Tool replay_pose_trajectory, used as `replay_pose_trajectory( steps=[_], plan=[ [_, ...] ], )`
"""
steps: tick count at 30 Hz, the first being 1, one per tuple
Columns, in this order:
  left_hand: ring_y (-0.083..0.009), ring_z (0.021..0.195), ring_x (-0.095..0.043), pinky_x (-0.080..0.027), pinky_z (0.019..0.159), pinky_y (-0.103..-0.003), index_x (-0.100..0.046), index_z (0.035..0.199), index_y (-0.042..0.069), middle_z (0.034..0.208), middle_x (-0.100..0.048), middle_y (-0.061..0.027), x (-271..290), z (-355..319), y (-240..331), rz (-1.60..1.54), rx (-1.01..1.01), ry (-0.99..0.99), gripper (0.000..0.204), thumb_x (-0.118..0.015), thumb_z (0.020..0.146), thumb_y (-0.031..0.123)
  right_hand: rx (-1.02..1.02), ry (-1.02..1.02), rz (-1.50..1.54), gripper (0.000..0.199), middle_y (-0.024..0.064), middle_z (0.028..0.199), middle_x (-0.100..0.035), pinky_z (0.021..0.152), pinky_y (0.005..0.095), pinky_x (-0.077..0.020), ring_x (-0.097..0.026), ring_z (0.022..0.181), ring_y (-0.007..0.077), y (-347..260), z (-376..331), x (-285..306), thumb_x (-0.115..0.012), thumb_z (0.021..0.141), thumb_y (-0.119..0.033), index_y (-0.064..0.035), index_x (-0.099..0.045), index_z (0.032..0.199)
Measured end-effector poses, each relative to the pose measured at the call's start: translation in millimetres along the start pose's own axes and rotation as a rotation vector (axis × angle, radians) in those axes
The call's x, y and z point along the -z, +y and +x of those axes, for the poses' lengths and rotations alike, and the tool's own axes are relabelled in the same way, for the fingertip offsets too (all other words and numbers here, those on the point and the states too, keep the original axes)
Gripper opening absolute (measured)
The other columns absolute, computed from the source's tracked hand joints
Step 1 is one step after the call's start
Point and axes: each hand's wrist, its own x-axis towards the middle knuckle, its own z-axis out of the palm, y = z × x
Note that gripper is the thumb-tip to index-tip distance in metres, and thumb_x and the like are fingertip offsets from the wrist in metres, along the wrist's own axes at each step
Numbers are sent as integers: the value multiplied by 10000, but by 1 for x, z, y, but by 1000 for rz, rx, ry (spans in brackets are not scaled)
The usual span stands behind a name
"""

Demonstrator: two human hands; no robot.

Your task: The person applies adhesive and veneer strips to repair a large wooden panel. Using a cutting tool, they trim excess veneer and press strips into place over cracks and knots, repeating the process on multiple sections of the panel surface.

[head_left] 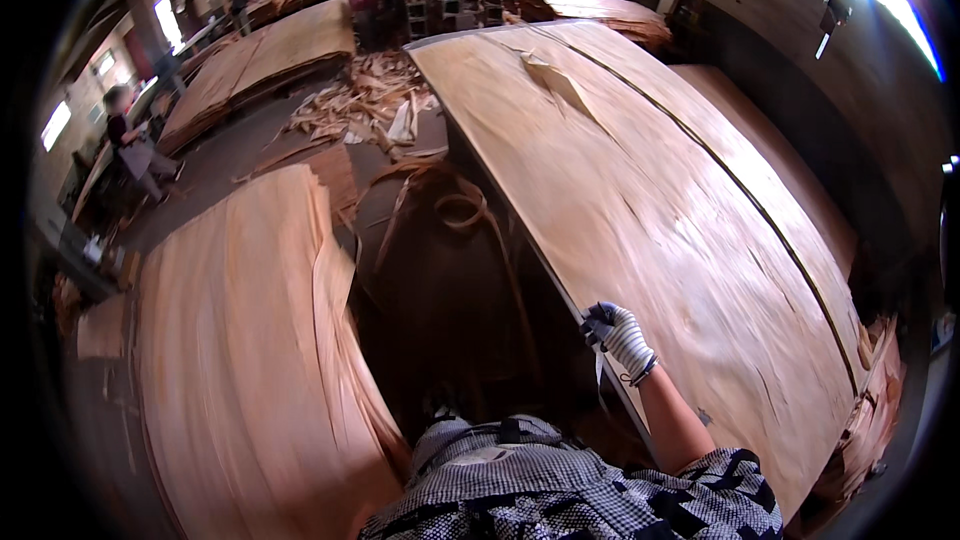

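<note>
Stands between two broad lots of wood veneer, wearing a black-and-white patterned garment [510, 485]. Has the right hand [617, 337], in a striped glove with dark fingers, at the long inner edge of the large pale veneer sheet [640, 190] on the right. Clenches that hand on a narrow pale strip [601, 365] hanging just below the fingers; cannot tell whether grasping the sheet's edge as well. Cannot tell the state of the left hand, out of view.

Has the large sheet spread from beside the garment to well ahead, marked lengthwise by a long dark line [720, 160] and, near the far end, by a raised flap [560, 85]. To the left, has a second veneer stack [240, 340], rippled along the side facing the body. In the shadowed space between, shows a curled brown strip [462, 225]; just beyond, a heap of torn scraps [350, 110]. At the lower right, past the sheet, shows ragged reddish veneer [875, 420]. Farther off, includes another veneer stack [270, 60] and, at the far left, a co-worker [130, 135] in a dark top.
</note>
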Motion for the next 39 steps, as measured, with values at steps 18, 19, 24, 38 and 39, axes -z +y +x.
replay_pose_trajectory(
  steps=[18,19,24,38,39],
  plan=[
    [-302,972,-563,-448,823,-362,-576,1069,29,1027,-600,-165,468,362,655,179,-1109,205,305,-508,839,218,-331,811,250,164,87,719,-627,334,234,-352,-547,427,137,36,240,-12,-512,864,-114,-34,-491,1005],
    [-299,976,-561,-446,824,-361,-576,1070,29,1031,-599,-164,471,372,684,211,-1117,145,303,-505,837,210,-338,796,256,162,89,720,-629,337,234,-355,-551,433,138,29,258,-15,-517,862,-118,-29,-494,995],
    [-315,999,-542,-429,858,-378,-533,1140,39,1051,-582,-179,502,439,782,418,-1213,-61,354,-523,832,214,-332,630,272,100,83,726,-628,415,250,-434,-584,534,150,-55,356,-23,-544,844,-74,-1,-544,912],
    [-291,907,-577,-498,675,-410,-572,1031,99,1128,-549,-130,504,663,1090,780,-1656,187,277,-501,765,65,-572,886,516,90,111,754,-630,443,264,-471,-575,516,139,-148,463,-151,-542,858,-100,-17,-558,890],
    [-280,891,-578,-500,666,-400,-581,976,95,1076,-560,-118,493,666,1098,883,-1693,106,235,-507,754,68,-545,896,565,93,116,761,-629,449,270,-482,-575,517,140,-148,466,-163,-538,861,-97,-13,-554,897]
  ],
)
